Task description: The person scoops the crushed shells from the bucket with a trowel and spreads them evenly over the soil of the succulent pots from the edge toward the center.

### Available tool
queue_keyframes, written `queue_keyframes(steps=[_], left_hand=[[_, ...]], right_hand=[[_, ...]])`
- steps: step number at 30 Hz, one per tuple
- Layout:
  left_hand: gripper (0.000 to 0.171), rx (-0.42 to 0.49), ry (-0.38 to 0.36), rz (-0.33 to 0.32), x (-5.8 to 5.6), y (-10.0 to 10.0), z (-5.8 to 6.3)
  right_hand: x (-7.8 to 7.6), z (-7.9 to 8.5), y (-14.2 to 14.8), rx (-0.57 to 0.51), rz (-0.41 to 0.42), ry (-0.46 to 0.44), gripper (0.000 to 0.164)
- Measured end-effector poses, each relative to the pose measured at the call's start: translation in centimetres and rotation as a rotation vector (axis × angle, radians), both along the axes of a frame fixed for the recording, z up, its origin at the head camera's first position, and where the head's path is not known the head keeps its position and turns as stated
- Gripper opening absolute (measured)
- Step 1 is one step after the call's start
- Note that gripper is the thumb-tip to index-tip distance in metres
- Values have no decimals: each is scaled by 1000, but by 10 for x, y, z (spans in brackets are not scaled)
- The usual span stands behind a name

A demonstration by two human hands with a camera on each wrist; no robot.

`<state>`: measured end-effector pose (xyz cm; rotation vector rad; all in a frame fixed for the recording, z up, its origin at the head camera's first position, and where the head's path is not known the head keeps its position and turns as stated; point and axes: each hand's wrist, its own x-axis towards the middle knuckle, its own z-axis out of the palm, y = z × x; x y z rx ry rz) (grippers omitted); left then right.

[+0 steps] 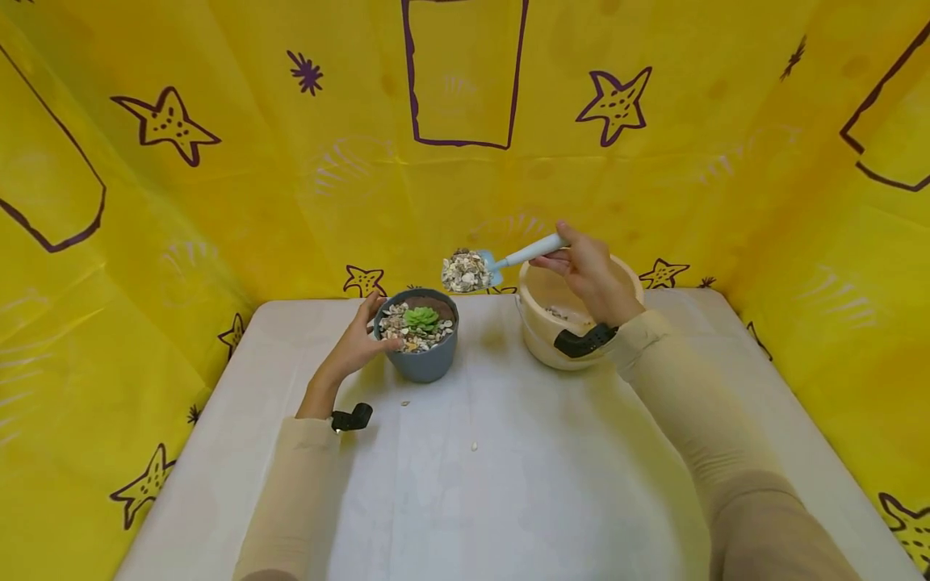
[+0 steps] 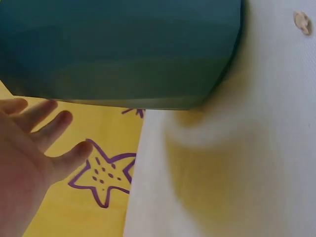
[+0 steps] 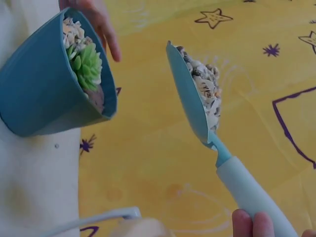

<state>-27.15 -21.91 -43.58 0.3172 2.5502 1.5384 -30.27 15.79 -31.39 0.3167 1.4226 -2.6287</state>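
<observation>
My right hand (image 1: 590, 270) grips the pale handle of a small light-blue trowel (image 3: 186, 94). A heap of gravel and shell bits (image 1: 466, 272) fills the trowel's blade, held in the air to the right of and above a grey-blue flowerpot (image 1: 425, 367). Inside the pot a green succulent (image 1: 421, 318) stands among similar pebbles, with a brownish bare patch at the back. At the pot's left side is my left hand (image 1: 356, 343), its thumb over the rim. Its other fingers (image 2: 59, 126) look straight and spread along the outside.
A cream bucket (image 1: 541, 339) stands right of the pot, under my right forearm, with a few pebbles inside. Loose bits (image 1: 475, 445) lie on the white table (image 1: 508, 508). Yellow patterned cloth (image 1: 465, 194) rises behind and on both sides.
</observation>
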Motion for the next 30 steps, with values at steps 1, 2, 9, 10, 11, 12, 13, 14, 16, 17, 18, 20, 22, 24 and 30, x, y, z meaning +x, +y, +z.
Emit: queue_keyframes(steps=[1,2,9,10,11,12,13,14,16,17,18,20,22,24,30], left_hand=[[110,7,-10,-5,-1,0,-1],[110,14,-19,-13,-2,-1,-3],[113,33,-42,-96,-7,-5,-7],[114,40,-42,-109,-7,-5,-7],[116,42,-43,-119,-7,-6,-7],[119,48,-45,-128,-7,-5,-7],[121,53,-50,-132,-7,-5,-7],[122,46,-57,-130,-6,-4,-7],[122,18,-73,-102,-4,-2,-7],[121,0,-78,-81,-1,0,-6],[120,-12,-79,-59,0,2,-7],[117,-35,-61,-14,5,7,-8],[116,-54,-20,28,9,13,-10],[116,-68,23,62,13,18,-12],[125,-110,52,74,19,20,-14]], right_hand=[[0,-2,-2,27,16,7,24],[1,-4,-5,60,25,9,26],[-2,-14,-29,113,87,10,28],[-3,-15,-32,114,93,14,27],[-4,-16,-34,99,92,15,27],[-5,-17,-36,96,90,22,25],[-5,-18,-37,100,90,22,26],[-5,-19,-39,106,90,21,26],[-4,-20,-41,125,83,25,26],[-4,-20,-42,130,80,29,26],[-3,-20,-43,139,74,31,26],[-3,-20,-44,151,76,33,26],[-3,-20,-44,152,70,37,27],[-4,-20,-43,148,61,34,27],[-4,-21,-45,151,72,21,26]])
